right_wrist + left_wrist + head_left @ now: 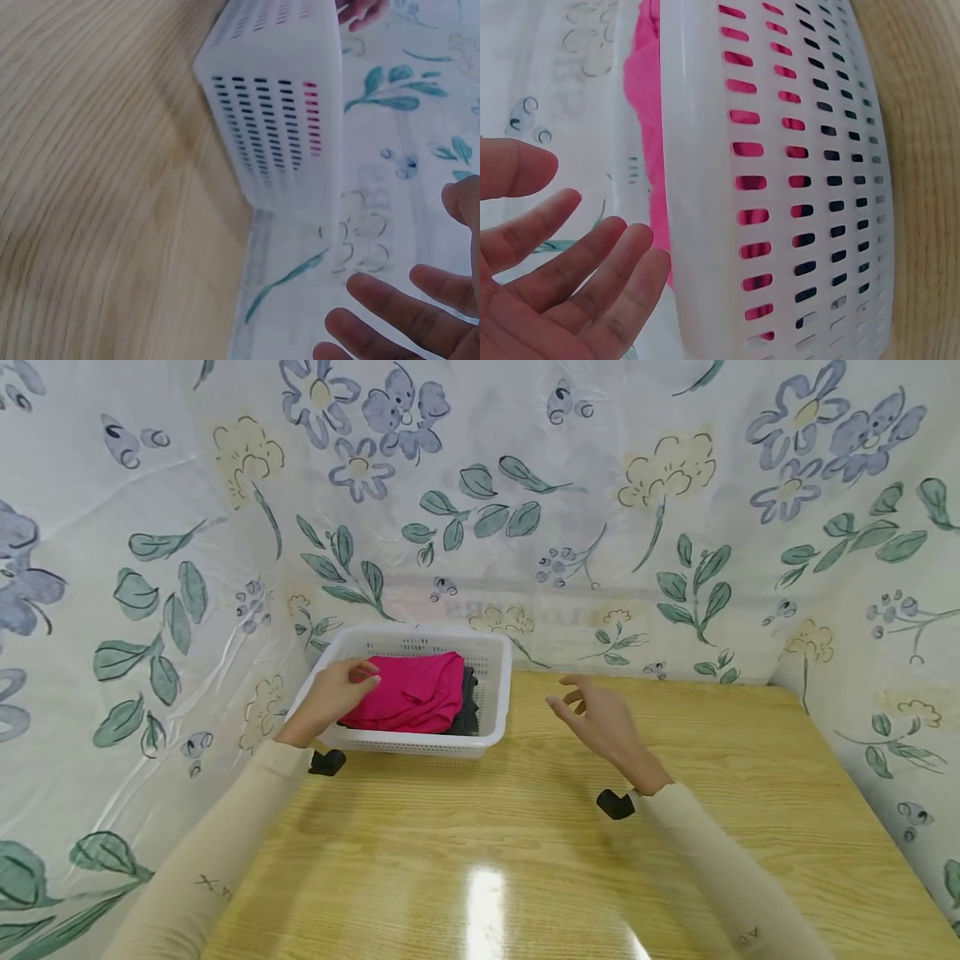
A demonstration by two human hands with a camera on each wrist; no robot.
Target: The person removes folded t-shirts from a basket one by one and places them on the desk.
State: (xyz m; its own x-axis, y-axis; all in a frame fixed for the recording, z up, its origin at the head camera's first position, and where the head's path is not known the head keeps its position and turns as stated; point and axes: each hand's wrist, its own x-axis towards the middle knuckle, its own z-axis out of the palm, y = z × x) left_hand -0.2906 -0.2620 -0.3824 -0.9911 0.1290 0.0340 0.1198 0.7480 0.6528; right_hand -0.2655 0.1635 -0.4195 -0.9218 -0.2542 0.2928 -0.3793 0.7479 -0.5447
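Observation:
A white perforated plastic basket point(495, 693) stands at the back left of the table. Inside it, a folded bright pink cloth point(412, 693) lies on top of dark fabric point(469, 702). My left hand point(339, 695) hovers over the basket's left side, its fingers relaxed and apart, holding nothing. In the left wrist view those fingers point(622, 262) spread beside the basket rim point(686, 180). To the right of the basket, my right hand point(600, 718) hangs above the table with loosely bent fingers and nothing in them.
The wooden table point(540, 827) carries the basket near its back edge. A floral-patterned sheet point(480, 527) rises behind the table and along both sides. Black wrist mounts point(617, 804) stick out under both of my wrists.

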